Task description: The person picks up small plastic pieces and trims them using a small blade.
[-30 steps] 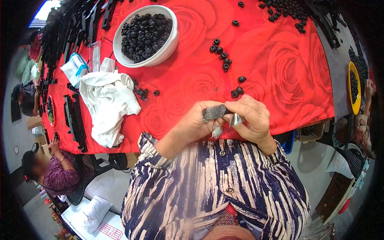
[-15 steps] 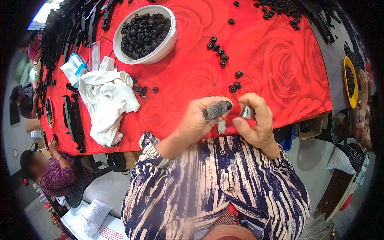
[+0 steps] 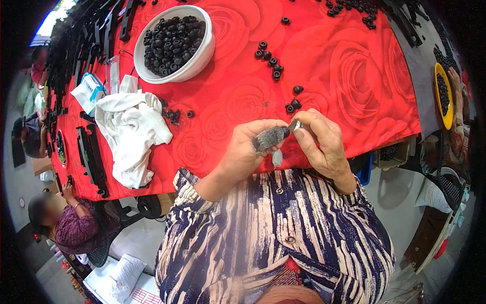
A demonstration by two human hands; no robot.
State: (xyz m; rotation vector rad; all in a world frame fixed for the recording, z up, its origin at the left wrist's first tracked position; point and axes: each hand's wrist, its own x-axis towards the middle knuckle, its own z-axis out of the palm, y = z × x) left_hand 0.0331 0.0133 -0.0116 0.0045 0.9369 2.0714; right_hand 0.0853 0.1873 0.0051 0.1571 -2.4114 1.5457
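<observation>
Two hands met just above the near edge of the red rose-patterned surface (image 3: 354,76), close to the person's striped blouse. The left hand (image 3: 248,152) was curled shut, and its forefinger wore a grey finger cover (image 3: 268,138) that lay almost level, its long axis running left to right and its tip pointing right and a little far, toward the other hand. At that tip sat a small black part (image 3: 286,133), pinched there. The right hand (image 3: 321,144) was closed round a small metal blade (image 3: 294,124), its shiny end angled up and to the left so that it touched the black part. A pale sliver (image 3: 277,158) hung below the two hands; I could not tell what it was.

By my judgement the step in hand was trimming or cleaning one black part with the blade. That sort of work calls for a steady pinch from the left hand and a short, controlled stroke from the right, away from the covered finger.

Farther off, a white bowl (image 3: 202,53) heaped with the same black parts stood at the far left, a crumpled white cloth (image 3: 131,137) lay nearer on the left, and loose black parts (image 3: 268,53) were scattered between the bowl and the hands.
</observation>
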